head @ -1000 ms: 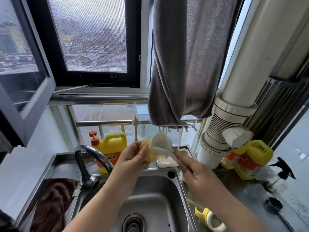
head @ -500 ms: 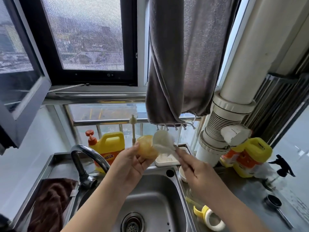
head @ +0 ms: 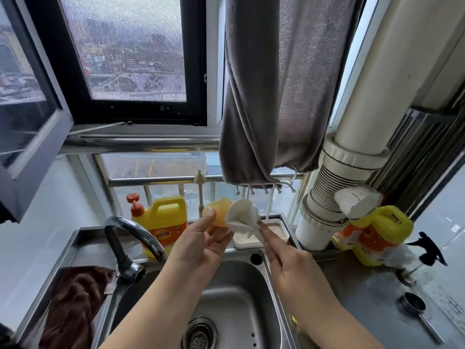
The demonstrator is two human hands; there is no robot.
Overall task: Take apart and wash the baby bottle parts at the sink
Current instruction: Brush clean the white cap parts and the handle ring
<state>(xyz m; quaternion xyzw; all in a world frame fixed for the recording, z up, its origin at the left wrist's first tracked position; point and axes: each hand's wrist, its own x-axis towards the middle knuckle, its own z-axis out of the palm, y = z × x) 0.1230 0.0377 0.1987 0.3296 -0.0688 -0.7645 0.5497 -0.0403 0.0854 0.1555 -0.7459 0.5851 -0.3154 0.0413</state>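
My left hand (head: 201, 244) holds a small translucent yellow bottle part (head: 217, 212) up above the steel sink (head: 270, 293), with thumb and fingertips pinching it. My right hand (head: 284, 260) grips the handle of a white sponge-headed bottle brush (head: 242, 216). The brush head touches the right side of the yellow part. Part of the brush handle is hidden inside my right hand. The sink drain (head: 200, 333) lies below my forearms.
A curved tap (head: 130, 238) stands left of the sink, with a brown cloth (head: 73, 303) beside it. Yellow detergent jugs (head: 166, 220) (head: 377, 235) flank a white tray (head: 251, 239). A grey towel (head: 271, 96) hangs overhead. A small metal strainer (head: 415, 304) lies on the right counter.
Both hands have lifted slightly and shifted left, keeping the yellow part and brush together. The brush head has turned a little against the part.
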